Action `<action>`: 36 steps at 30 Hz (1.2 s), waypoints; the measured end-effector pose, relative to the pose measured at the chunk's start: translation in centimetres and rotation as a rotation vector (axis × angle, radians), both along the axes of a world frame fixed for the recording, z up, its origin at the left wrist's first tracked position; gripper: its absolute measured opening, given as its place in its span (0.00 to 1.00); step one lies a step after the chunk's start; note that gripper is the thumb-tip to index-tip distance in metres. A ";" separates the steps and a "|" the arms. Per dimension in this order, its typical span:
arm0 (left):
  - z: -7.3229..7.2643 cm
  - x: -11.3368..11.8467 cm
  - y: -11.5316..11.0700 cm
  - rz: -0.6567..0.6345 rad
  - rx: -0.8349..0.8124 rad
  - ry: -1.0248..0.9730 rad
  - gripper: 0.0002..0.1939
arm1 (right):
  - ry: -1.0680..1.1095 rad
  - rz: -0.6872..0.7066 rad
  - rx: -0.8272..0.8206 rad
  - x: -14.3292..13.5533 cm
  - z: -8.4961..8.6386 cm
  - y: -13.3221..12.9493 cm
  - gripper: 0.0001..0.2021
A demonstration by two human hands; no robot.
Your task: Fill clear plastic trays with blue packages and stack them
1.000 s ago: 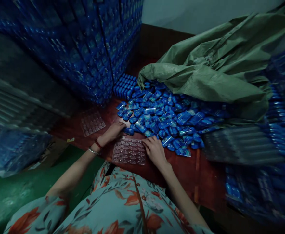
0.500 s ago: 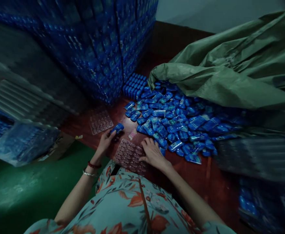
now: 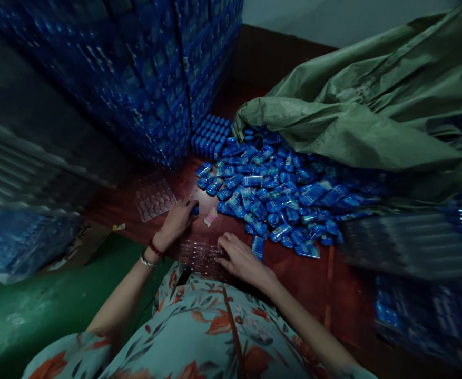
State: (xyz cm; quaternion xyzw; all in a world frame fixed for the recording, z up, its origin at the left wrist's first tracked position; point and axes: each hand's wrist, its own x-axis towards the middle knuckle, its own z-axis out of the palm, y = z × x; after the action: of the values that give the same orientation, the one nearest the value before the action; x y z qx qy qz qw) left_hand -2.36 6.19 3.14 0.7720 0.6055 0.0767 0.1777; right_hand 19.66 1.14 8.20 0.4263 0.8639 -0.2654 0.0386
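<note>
My left hand (image 3: 177,220) is closed on a small blue packet (image 3: 195,210), mostly hidden by the fingers, just above the red tabletop. In front of my body is a clear plastic tray (image 3: 199,258) with rows of moulded hollows. My right hand (image 3: 241,259) grips the tray's right edge, thumb on the near side and fingers curled over it. Beyond and right of my right hand spreads a loose heap of blue packets (image 3: 270,195). A small pink-and-white wrapper (image 3: 210,217) lies between my hands and the heap.
Another clear tray (image 3: 154,198) lies to the left. Blue packets stand in neat rows (image 3: 210,134) beside a tall stack of packed blue trays (image 3: 144,89). Green sheeting (image 3: 353,121) covers the back of the heap. Stacked grey trays (image 3: 404,245) are at right.
My left hand has turned over the blue packet, so less of it shows. The tray in front of me has tilted and looks flatter. The view has shifted slightly.
</note>
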 end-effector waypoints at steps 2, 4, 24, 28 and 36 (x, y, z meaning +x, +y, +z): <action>-0.2 -0.6 0.4 -0.004 -0.042 -0.150 0.12 | 0.058 0.052 0.110 0.5 1.5 -0.6 0.06; 0.0 -1.0 0.3 0.076 -0.062 -0.331 0.10 | 0.069 0.092 0.268 0.8 2.0 -1.3 0.07; -0.4 2.3 -3.5 0.596 -0.025 -1.013 0.19 | -0.194 -0.085 0.481 1.4 -3.0 7.4 0.23; -1.8 1.2 -3.4 0.636 0.026 -0.961 0.20 | -0.068 -0.139 0.435 2.6 -3.6 6.4 0.19; -3.3 0.4 -4.0 0.435 0.094 -0.599 0.21 | 0.558 -0.630 0.184 6.3 -2.6 2.4 0.17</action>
State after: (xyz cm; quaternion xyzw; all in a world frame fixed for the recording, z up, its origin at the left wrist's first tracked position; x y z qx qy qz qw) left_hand -1.97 2.24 -0.17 0.5761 0.6721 0.3628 0.2911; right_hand 25.96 3.53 5.59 0.5826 0.6890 -0.2915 -0.3176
